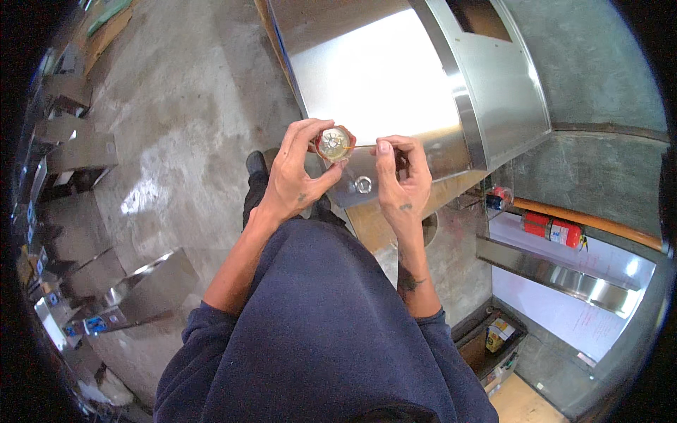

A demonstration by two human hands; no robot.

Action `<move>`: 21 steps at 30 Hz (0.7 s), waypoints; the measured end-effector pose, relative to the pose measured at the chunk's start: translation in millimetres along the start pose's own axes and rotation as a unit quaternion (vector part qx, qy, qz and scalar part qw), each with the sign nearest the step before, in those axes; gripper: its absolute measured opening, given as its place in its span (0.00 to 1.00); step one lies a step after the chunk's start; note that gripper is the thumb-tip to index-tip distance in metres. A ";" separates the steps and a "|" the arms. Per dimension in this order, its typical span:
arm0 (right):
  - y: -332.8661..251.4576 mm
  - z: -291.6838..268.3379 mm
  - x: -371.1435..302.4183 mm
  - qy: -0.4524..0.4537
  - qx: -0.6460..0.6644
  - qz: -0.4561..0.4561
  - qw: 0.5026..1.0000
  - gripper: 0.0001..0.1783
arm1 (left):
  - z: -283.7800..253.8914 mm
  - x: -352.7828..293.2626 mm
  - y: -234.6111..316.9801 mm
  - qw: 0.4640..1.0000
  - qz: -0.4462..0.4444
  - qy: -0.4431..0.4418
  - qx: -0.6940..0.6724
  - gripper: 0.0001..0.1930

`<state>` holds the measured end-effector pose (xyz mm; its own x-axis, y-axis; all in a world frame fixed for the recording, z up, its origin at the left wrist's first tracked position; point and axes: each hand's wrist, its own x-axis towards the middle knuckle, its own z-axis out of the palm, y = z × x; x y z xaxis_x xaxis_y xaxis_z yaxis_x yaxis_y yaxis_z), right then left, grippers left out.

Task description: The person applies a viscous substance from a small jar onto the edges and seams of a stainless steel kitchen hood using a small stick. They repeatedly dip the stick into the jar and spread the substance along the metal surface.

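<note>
Two bare hands meet at the centre of my head view. The left hand (289,178) curls its thumb and fingers round a small round container with a reddish-brown rim and a pale, shiny inside (334,143), gripping it by the sides above the near edge of a large box of brushed stainless steel (381,77). I see the right hand (404,171) pinching a thin orange stick (362,146) between thumb and forefinger, its far end at the container's rim; whether it goes inside, I cannot tell.

Just below, a small clear ring-shaped piece (363,185) shows against the steel. Fingers cover much of the container's side, and the dark navy garment (317,324) blocks the lower middle of my view. To the right, a red fire extinguisher (550,229) lies near a white panel (596,324) crossed by a steel bar (553,271). Grey boxy metal pieces (77,151) line the concrete floor (183,106) at left.
</note>
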<state>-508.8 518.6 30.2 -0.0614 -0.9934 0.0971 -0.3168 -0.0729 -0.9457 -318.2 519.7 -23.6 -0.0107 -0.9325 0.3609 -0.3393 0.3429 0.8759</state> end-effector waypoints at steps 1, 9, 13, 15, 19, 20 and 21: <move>5.8 -9.9 -4.9 -0.023 -0.006 0.022 0.999 0.08 | 8.1 -9.3 6.6 1.000 -0.001 0.005 0.005 0.34; 29.7 -51.2 -28.8 -0.057 0.138 -0.017 0.989 0.09 | 47.6 -63.6 44.9 0.996 -0.052 0.054 0.044 0.34; 48.8 -63.8 -16.2 -0.081 0.196 0.017 0.977 0.08 | 48.8 -91.2 44.0 0.988 -0.091 0.096 0.082 0.33; 82.5 -59.5 -8.1 -0.112 0.186 0.017 0.976 0.08 | 43.7 -105.8 44.1 0.982 -0.126 0.118 0.076 0.32; 134.0 -44.0 0.8 -0.224 0.031 -0.028 0.974 0.10 | 29.4 -135.6 44.2 0.971 -0.152 0.156 0.099 0.31; 141.1 -41.4 3.0 -0.245 0.002 0.000 0.969 0.10 | 26.7 -142.9 45.4 0.967 -0.163 0.169 0.096 0.31; 149.5 -37.1 4.2 -0.251 -0.002 -0.011 0.968 0.11 | 24.2 -150.1 46.5 0.964 -0.172 0.180 0.092 0.31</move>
<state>-591.5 506.8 -99.3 0.4117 -0.9101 -0.0471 -0.3167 -0.0944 -0.9438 -355.1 672.9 -44.8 0.4492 -0.8761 0.1753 -0.4250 -0.0370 0.9045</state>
